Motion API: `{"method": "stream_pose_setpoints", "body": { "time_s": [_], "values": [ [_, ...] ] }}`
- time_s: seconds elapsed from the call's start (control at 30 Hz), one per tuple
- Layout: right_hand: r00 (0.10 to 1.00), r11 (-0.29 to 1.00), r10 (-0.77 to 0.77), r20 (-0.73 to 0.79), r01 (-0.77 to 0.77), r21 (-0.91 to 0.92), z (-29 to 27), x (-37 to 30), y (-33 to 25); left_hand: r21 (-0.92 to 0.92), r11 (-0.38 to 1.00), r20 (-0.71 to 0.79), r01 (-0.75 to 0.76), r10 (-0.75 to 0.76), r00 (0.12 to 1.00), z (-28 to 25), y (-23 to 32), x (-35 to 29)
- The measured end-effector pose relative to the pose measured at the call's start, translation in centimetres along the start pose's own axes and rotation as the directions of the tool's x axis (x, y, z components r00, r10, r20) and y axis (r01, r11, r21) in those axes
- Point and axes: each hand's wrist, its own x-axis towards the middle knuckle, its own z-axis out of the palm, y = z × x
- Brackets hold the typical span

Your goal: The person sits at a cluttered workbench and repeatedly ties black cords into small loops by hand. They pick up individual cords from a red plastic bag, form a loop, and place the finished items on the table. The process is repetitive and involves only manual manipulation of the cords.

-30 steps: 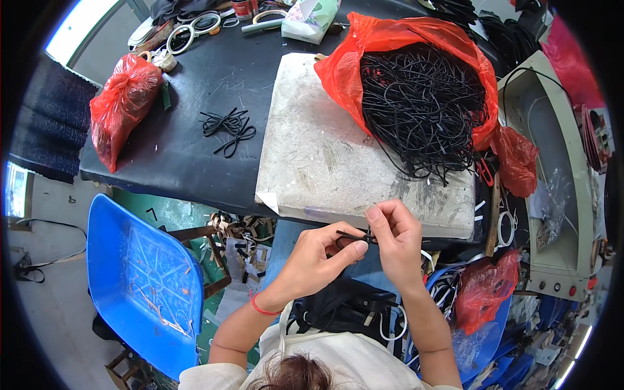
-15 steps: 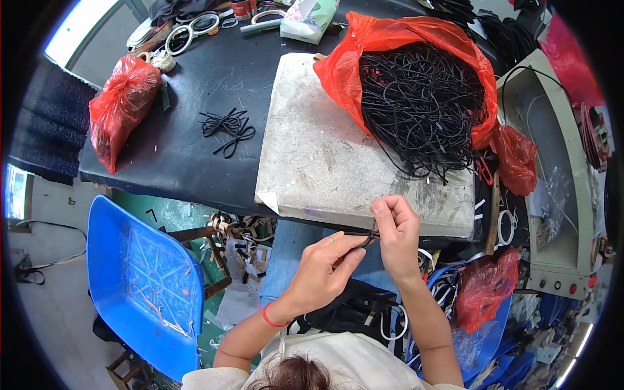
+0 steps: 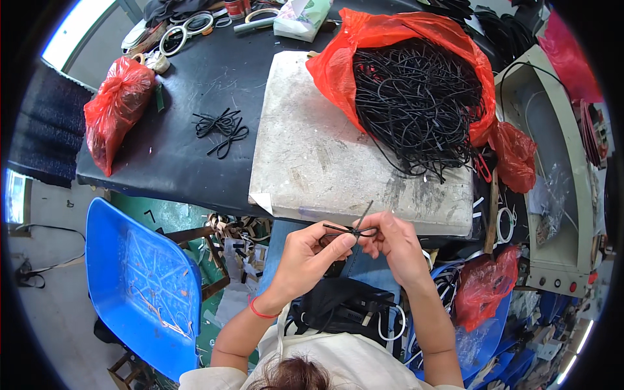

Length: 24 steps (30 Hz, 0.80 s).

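Observation:
A thin black cord tied in a bow (image 3: 355,230) is held between my two hands, just off the near edge of a worn, pale board (image 3: 305,149). My left hand (image 3: 300,257), with a red string at the wrist, pinches the bow near its knot. On the other side, the fingers of my right hand (image 3: 398,250) close on the bow's right loop; one cord end sticks up between the hands. Beyond, an open red plastic bag (image 3: 331,62) full of tangled black cords (image 3: 419,107) rests on the board. Several black cord bows (image 3: 221,130) lie on the dark tabletop.
A knotted red bag (image 3: 117,110) sits at the table's left. Tape rolls (image 3: 174,40) and a tissue pack (image 3: 302,19) lie at the back. A blue plastic tub (image 3: 143,279) stands low at left, a grey metal cabinet (image 3: 565,195) at right, near a crumpled red bag (image 3: 487,286).
My right hand has turned and lowered from pulling a cord end upward to closing on a loop. The bow now shows spread between my hands, which have shifted slightly left.

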Motion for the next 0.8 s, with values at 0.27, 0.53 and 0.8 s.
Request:
{"method": "stream_pose_setpoints", "body": {
  "time_s": [0.27,0.53,0.8],
  "values": [
    [0.995,0.997,-0.071,0.075,0.071,-0.003,0.2,-0.8,-1.1,0.066,0.998,0.058,0.007,-0.011,0.998,-0.5,0.5,-0.3],
    [0.99,0.991,-0.127,0.056,0.13,-0.036,0.7,-0.4,-0.5,0.239,0.971,0.102,-0.025,0.0,0.995,-0.6,1.1,-0.4],
    [0.99,0.993,-0.118,-0.075,0.12,0.019,1.5,-0.3,0.5,0.005,1.0,-0.015,-0.014,0.014,1.0,0.5,0.1,-1.0]
  ]
}}
